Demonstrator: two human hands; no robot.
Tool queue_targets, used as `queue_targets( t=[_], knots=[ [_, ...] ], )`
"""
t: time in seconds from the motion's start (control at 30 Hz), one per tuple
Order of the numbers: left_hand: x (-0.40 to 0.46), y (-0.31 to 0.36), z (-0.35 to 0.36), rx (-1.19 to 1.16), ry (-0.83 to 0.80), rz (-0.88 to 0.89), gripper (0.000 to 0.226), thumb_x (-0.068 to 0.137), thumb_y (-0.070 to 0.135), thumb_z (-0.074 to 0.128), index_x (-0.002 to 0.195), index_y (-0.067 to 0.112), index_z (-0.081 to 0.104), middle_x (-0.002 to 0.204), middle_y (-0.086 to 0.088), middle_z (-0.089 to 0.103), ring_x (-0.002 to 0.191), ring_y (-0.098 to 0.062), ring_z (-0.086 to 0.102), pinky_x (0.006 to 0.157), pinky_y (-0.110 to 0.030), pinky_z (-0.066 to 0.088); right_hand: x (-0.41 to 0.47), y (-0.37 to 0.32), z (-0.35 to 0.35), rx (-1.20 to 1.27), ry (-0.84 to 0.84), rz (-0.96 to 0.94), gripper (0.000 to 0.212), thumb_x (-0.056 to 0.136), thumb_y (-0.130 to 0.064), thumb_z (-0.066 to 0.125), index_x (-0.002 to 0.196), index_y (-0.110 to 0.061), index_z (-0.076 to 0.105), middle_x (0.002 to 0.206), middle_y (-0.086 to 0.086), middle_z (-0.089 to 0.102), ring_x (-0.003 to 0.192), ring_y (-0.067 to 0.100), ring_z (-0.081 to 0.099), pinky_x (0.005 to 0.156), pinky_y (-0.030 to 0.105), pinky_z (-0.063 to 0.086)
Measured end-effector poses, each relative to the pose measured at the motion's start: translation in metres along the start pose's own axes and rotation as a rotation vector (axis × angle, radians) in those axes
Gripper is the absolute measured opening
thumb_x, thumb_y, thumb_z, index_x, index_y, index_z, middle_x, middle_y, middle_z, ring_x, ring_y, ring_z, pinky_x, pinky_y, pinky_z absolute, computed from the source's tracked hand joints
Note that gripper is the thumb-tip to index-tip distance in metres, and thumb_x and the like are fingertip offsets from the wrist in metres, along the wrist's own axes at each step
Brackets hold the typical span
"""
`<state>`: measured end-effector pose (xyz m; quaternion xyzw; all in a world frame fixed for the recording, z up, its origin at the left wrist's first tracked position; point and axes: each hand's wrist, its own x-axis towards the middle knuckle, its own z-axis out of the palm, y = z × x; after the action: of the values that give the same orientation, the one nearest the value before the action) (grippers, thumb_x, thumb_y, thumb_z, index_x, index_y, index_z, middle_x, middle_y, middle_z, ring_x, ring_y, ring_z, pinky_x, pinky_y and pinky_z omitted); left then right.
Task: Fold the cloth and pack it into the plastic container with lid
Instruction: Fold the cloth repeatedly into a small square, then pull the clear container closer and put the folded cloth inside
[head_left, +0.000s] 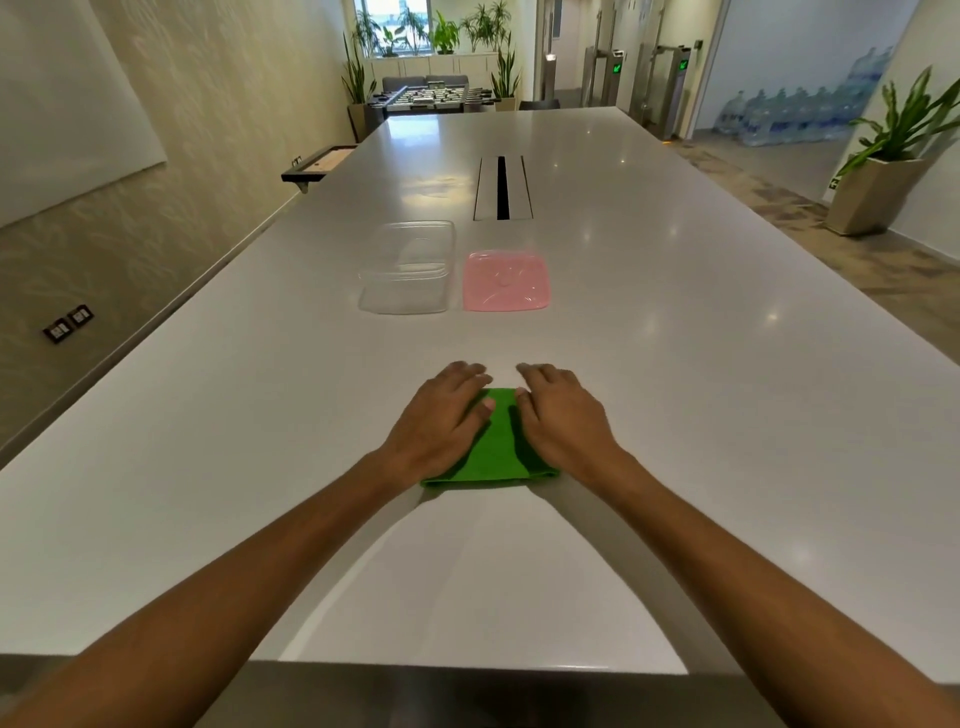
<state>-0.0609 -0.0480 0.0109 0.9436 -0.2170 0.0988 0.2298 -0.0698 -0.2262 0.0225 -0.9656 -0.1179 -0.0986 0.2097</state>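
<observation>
Folded green microfibre cloth: flat on white counter, pressed under left hand and right hand, fingers flat. Beyond, apart: clear rectangular plastic container, open; pink square lid just beside.

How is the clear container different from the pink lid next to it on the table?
The clear container is see-through and colourless, while the pink lid is tinted pink. The container is a deep box with walls and an open top; the lid is flat and low. The container sits to the left, the lid to its right, apart from it. Both are plastic, roughly square with rounded corners, and rest untouched on the white table.
</observation>
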Motion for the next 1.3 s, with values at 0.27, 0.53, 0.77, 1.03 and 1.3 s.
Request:
queue_targets(
  t=[0.27,0.53,0.77,1.03,1.3],
  knots=[
    [-0.002,-0.012,0.021,0.070,-0.147,0.010,0.069,0.092,0.050,0.013,0.144,0.012,0.038,0.148,-0.006,0.043,0.141,-0.022,0.030,0.116,-0.040,0.025,-0.004,-0.001,0.032,0.005,-0.103,-0.107,0.047,0.098,-0.031,0.025,0.137,-0.013,0.043,0.140,0.009,0.050,0.130,0.027,0.043,0.108,0.045,0.034],
    [-0.006,-0.017,0.028,0.027,-0.114,0.013,0.062,0.096,0.048,0.019,0.144,0.015,0.037,0.150,-0.002,0.040,0.143,-0.017,0.027,0.117,-0.038,0.022,-0.005,0.002,0.037,0.054,-0.139,-0.085,0.057,0.094,-0.037,0.017,0.143,-0.013,0.038,0.146,0.007,0.044,0.136,0.023,0.037,0.112,0.043,0.028],
    [0.021,-0.033,-0.005,-0.300,0.142,-0.156,0.045,0.097,0.033,0.042,0.138,0.014,0.048,0.147,-0.003,0.044,0.142,-0.015,0.028,0.118,-0.035,0.023,0.038,-0.002,0.024,0.124,-0.107,-0.087,0.049,0.100,-0.033,0.029,0.142,-0.011,0.039,0.147,0.010,0.043,0.135,0.025,0.039,0.111,0.043,0.030],
    [0.093,-0.087,-0.048,-0.536,0.539,-0.516,0.038,0.099,0.027,0.044,0.132,0.012,0.052,0.143,-0.007,0.048,0.133,-0.023,0.043,0.113,-0.037,0.031,0.124,-0.005,0.006,0.224,-0.145,-0.018,0.046,0.101,-0.032,0.034,0.144,-0.014,0.037,0.148,0.010,0.040,0.131,0.029,0.042,0.105,0.039,0.033],
    [0.161,-0.141,-0.061,-0.661,0.626,-0.821,0.050,0.099,0.039,0.035,0.141,0.012,0.039,0.146,-0.013,0.043,0.132,-0.031,0.042,0.111,-0.042,0.033,0.242,-0.006,0.001,0.356,-0.132,0.045,0.045,0.101,-0.030,0.035,0.141,-0.010,0.039,0.147,0.012,0.043,0.131,0.028,0.045,0.109,0.041,0.035]
  ],
)
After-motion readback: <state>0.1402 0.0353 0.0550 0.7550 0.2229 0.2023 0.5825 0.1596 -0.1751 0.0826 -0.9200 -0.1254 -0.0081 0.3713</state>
